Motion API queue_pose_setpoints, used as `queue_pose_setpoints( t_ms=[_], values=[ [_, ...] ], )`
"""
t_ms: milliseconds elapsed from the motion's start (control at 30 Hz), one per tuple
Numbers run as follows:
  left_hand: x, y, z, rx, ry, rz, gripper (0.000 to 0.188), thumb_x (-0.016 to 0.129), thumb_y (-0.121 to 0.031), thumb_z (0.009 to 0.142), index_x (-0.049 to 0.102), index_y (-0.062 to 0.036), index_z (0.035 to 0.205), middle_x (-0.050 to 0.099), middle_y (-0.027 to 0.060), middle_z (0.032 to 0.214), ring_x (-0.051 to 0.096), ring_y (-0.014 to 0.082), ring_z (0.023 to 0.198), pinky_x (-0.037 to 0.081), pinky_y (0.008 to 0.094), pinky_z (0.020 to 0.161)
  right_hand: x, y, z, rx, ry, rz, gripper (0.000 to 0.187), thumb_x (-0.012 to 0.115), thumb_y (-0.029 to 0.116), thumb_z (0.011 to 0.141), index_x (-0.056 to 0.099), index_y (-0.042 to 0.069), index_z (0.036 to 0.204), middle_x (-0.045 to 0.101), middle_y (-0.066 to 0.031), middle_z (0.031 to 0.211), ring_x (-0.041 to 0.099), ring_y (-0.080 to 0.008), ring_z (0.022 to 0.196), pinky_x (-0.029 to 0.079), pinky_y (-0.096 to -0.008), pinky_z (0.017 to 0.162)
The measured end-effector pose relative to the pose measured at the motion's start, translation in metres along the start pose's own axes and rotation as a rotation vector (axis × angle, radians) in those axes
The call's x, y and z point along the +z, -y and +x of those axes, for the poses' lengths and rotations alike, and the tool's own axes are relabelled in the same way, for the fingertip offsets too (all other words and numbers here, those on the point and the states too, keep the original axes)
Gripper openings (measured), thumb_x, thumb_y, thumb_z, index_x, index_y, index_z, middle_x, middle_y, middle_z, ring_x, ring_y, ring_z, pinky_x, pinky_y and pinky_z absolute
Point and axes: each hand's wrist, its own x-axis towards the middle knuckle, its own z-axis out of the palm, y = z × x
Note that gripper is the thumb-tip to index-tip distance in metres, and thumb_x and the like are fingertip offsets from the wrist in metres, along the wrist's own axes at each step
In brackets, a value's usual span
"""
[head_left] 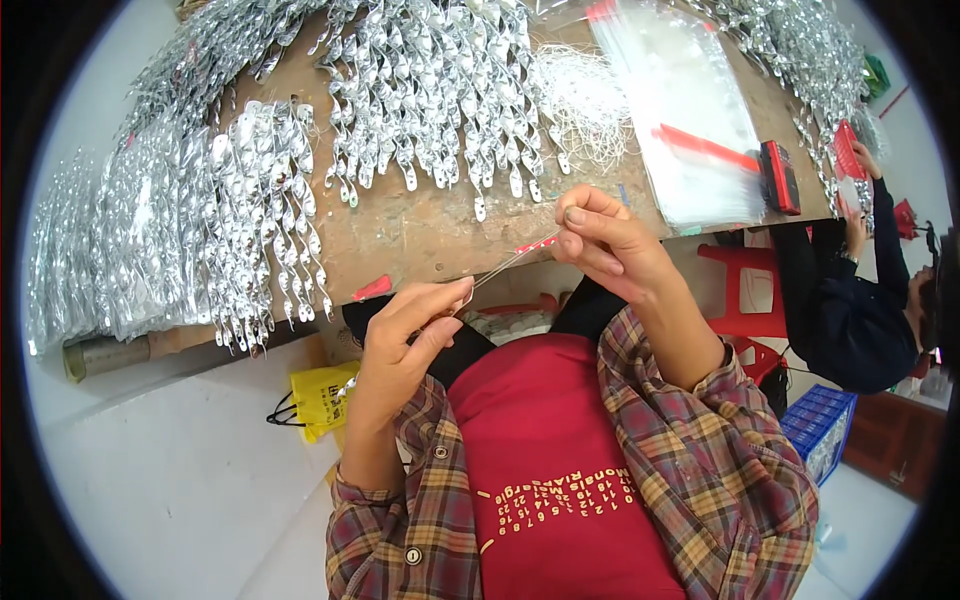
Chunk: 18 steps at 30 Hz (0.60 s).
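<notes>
A thin whitish string [500,266] runs taut, doubled in places, between my two hands above the table's near edge. My left hand [405,330] is closed, thumb and fingers pinching its lower end. Higher and to the right, my right hand [612,243] pinches the other end between thumb and forefinger. Beside my left wrist a bit of shiny silver twist [346,386] shows; whether that hand holds it, I cannot tell. Beyond my hands, several silver spiral strips [425,95] lie in rows, near a tangled heap of white strings [585,105].
More silver spirals [265,215] hang over the left table edge [190,338]. Clear plastic bags [690,120] with red edges lie right, beside a red-and-black box [779,178]. A co-worker [860,310] sits at far right near a red stool [745,290] and blue crate [818,430].
</notes>
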Motion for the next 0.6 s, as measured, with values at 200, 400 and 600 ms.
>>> queue_pose_setpoints(
  t_ms=[200,400,600],
  values=[
    [0.005,0.014,-0.008,-0.091,0.046,-0.145,0.038,0.055,0.000,0.083,0.055,-0.0013,0.120,0.057,0.0080,0.103,0.054,0.0107,0.086,0.045,0.0203,0.067,0.003,-0.002,0.002,0.016,-0.028,-0.002,0.007,0.053,0.013,0.090,0.055,0.006,0.090,0.058,-0.0010,0.067,0.026,-0.0010,0.036,0.036,-0.0184,0.063],
    [0.011,0.019,0.007,-0.163,0.442,-0.183,0.032,0.057,-0.005,0.083,0.054,0.0004,0.114,0.059,0.0081,0.102,0.055,0.0131,0.094,0.043,0.0258,0.081,0.018,-0.011,0.000,0.078,0.092,-0.039,0.007,0.055,0.011,0.089,0.053,0.005,0.092,0.063,-0.0097,0.072,0.029,-0.0016,0.035,0.019,-0.0144,0.033],
    [0.040,0.005,0.021,-0.169,0.127,-0.743,0.024,0.056,-0.010,0.088,0.053,-0.0005,0.110,0.060,0.0081,0.092,0.059,0.0121,0.079,0.046,0.0234,0.072,0.023,-0.009,-0.003,0.161,0.106,-0.125,0.008,0.056,0.014,0.088,0.055,0.006,0.091,0.063,-0.0071,0.073,0.029,-0.0009,0.038,0.021,-0.0141,0.036]
  ],
)
